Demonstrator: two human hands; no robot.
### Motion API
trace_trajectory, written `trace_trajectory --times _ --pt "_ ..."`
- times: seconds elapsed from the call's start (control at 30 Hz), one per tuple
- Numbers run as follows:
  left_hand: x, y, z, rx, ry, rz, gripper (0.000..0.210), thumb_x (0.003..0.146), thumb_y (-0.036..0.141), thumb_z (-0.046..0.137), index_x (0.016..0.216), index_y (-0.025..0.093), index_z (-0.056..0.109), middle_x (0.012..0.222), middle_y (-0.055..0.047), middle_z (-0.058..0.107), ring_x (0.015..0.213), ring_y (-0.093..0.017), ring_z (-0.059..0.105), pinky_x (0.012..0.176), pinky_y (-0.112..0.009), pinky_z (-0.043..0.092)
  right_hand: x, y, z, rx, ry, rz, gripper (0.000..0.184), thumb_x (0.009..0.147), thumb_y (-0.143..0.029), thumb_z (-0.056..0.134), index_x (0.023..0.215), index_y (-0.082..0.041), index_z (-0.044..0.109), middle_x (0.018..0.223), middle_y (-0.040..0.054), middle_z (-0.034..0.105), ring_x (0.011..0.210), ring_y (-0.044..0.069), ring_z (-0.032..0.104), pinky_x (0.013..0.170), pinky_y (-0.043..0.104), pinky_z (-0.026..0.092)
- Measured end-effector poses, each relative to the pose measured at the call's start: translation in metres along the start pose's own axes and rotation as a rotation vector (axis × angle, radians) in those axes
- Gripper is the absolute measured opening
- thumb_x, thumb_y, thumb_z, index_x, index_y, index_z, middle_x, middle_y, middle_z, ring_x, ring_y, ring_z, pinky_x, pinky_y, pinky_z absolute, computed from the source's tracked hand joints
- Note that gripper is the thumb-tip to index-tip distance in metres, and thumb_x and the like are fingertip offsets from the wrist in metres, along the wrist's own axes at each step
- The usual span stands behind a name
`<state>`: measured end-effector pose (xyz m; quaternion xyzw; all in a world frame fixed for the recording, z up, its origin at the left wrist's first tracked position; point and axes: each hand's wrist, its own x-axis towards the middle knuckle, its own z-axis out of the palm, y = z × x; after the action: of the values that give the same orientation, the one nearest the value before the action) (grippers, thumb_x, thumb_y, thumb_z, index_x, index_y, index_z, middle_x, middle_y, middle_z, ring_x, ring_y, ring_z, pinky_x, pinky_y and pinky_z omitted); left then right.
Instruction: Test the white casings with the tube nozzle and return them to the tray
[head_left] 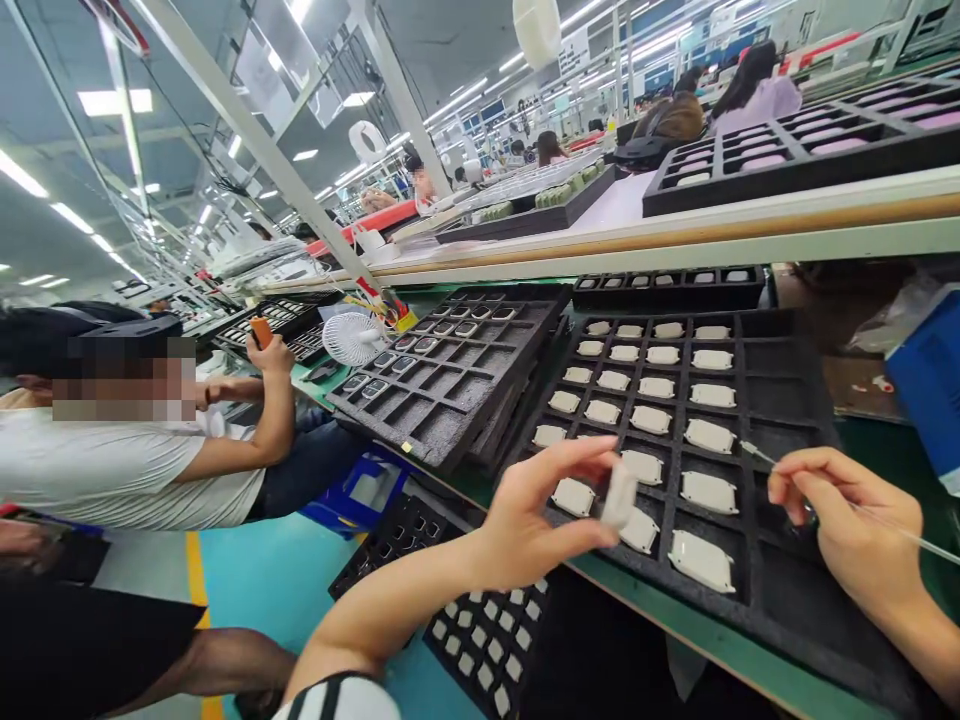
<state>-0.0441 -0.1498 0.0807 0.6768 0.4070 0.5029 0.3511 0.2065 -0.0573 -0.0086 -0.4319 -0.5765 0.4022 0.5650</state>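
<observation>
My left hand (517,520) is closed in a pinch on a small white watch-case-like piece (619,495), held on edge between thumb and fingers above the tray's front left. Below and around it, rows of similar white pieces (703,560) lie in the compartments of a black foam tray (795,500). My right hand (862,520) is over the tray's right side, its fingers closed round a thin whitish cord (930,548). A small pale tip (750,449) sticks out from those fingers towards the white pieces.
More black trays (450,390) with dark-framed pieces are stacked to the left, beside a white fan (352,338). A shelf edge (675,235) runs behind. At the right stands a blue box (930,390). A co-worker (135,440) sits at the left, holding an orange tool (260,332).
</observation>
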Motion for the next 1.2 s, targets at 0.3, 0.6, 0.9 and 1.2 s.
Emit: trace_trajectory --times 0.3,0.6,0.9,1.2 --pt "0.127 -0.106 0.073 -0.642 0.184 -0.329 0.056 0.064 0.042 0.077 0.112 0.017 0.062 0.094 -0.01 0.066 0.091 -0.021 0.063 0.087 -0.039 0.046 0.002 0.006 -0.004 0.078 0.052 0.001 0.008 0.072 -0.02 0.058 0.065 -0.02 0.061 0.052 0.0015 0.058 0.039 0.011 0.045 0.037 0.026 0.033" --pt "0.119 -0.13 0.062 -0.724 -0.313 -0.398 0.044 0.071 0.028 0.075 0.112 0.021 0.065 0.107 -0.009 0.068 0.101 -0.023 0.063 0.094 -0.039 0.045 0.007 0.001 0.006 0.159 0.038 0.011 0.012 0.075 -0.022 0.053 0.066 -0.017 0.057 0.046 -0.0014 0.056 0.035 0.008 0.04 0.036 0.021 0.029" --pt "0.116 -0.129 0.067 -0.48 -0.369 -0.361 0.034 0.083 0.037 0.058 0.112 0.018 0.063 0.102 -0.009 0.066 0.074 -0.017 0.067 0.06 -0.026 0.054 0.009 -0.003 0.006 0.163 0.028 0.072 0.01 0.074 -0.016 0.049 0.067 -0.017 0.057 0.049 -0.0028 0.058 0.035 0.006 0.039 0.037 0.02 0.029" --pt "0.105 -0.11 0.071 0.142 -0.205 -0.177 0.021 0.08 0.023 0.056 0.091 0.017 0.072 0.101 -0.006 0.064 0.045 -0.004 0.054 0.039 -0.017 0.044 0.008 -0.004 0.005 0.149 0.014 0.055 0.013 0.075 -0.013 0.049 0.067 -0.017 0.058 0.049 -0.0036 0.058 0.036 0.006 0.04 0.037 0.019 0.029"
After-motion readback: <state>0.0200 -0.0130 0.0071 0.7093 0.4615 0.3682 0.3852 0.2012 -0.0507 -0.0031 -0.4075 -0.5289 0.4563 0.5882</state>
